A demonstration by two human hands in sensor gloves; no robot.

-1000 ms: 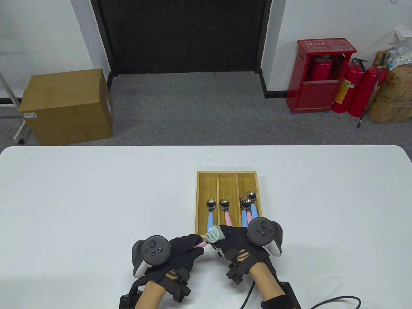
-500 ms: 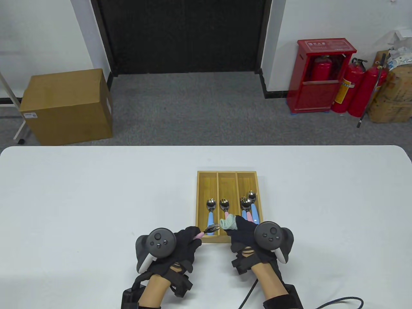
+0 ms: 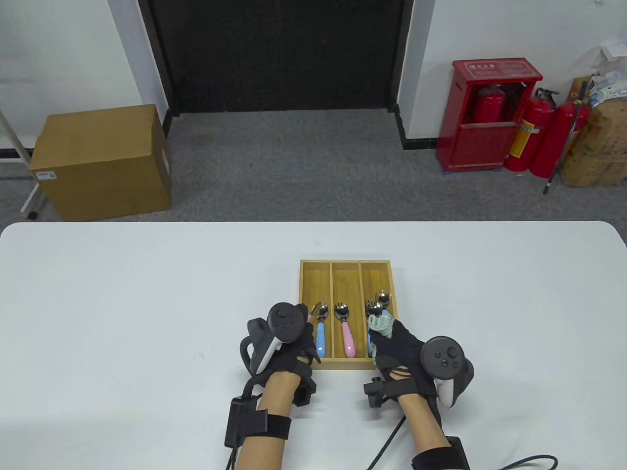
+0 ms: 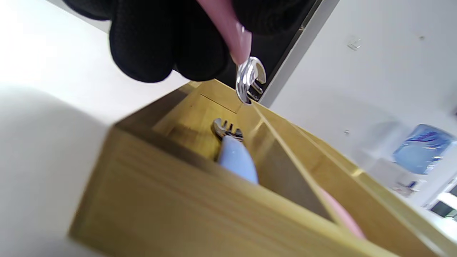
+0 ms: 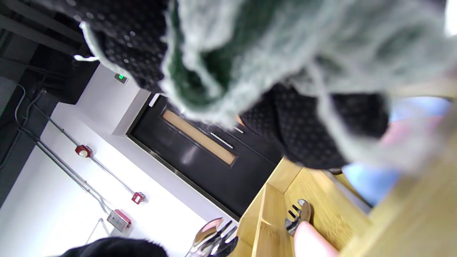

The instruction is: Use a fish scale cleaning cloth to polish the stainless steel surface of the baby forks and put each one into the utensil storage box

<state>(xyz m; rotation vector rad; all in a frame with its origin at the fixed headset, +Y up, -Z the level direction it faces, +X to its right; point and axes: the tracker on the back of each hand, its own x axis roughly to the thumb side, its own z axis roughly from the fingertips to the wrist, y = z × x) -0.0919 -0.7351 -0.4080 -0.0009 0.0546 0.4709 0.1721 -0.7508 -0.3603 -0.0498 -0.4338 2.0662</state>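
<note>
The wooden utensil box (image 3: 346,264) has three long compartments. My left hand (image 3: 307,338) pinches a pink-handled fork (image 4: 250,80) by its handle, the steel head hanging just above the left compartment. A blue-handled fork (image 4: 235,160) lies in that compartment below it. My right hand (image 3: 387,342) grips the bunched grey-green cloth (image 3: 381,324) over the near end of the right compartment, apart from the held fork. In the middle compartment lies another pink fork (image 3: 347,338). Several fork heads (image 3: 378,303) show in the right one, their handles hidden by my right hand.
The box sits near the front middle of the white table (image 3: 147,293). Beyond the table's far edge are a cardboard carton (image 3: 103,161) on the floor at left and red fire extinguishers (image 3: 529,137) at right.
The left hand carried the pink fork forward and right, from in front of the box to over its left compartment. The right hand drew the cloth off the fork and moved right.
</note>
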